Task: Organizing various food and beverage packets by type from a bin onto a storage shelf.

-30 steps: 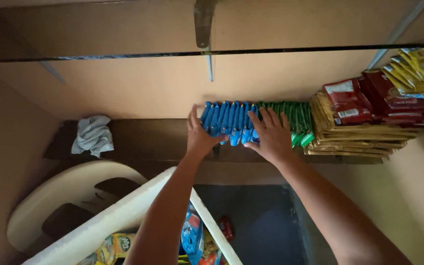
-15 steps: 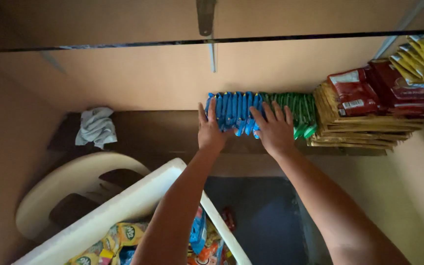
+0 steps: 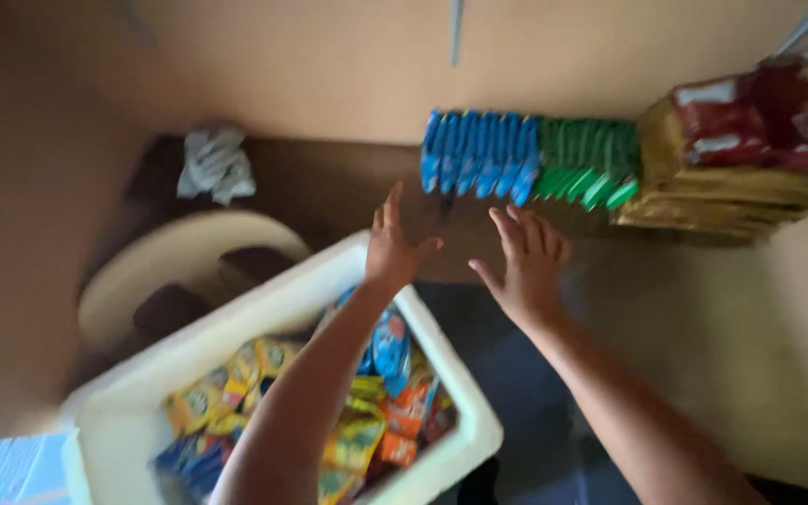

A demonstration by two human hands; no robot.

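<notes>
White bin (image 3: 133,402) of colourful snack packets (image 3: 381,411) below open, empty hands (image 3: 465,257).

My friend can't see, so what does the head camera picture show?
Two bare open hands, left hand and right hand, hover below a row of blue packets on a brown shelf, above a white box of colourful snack packets.

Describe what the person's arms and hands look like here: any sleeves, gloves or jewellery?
Both forearms are bare, with no sleeve in view. The left hand and right hand wear no gloves. No ring, watch or bracelet shows, though the picture is blurred, so small items could be missed.
</notes>
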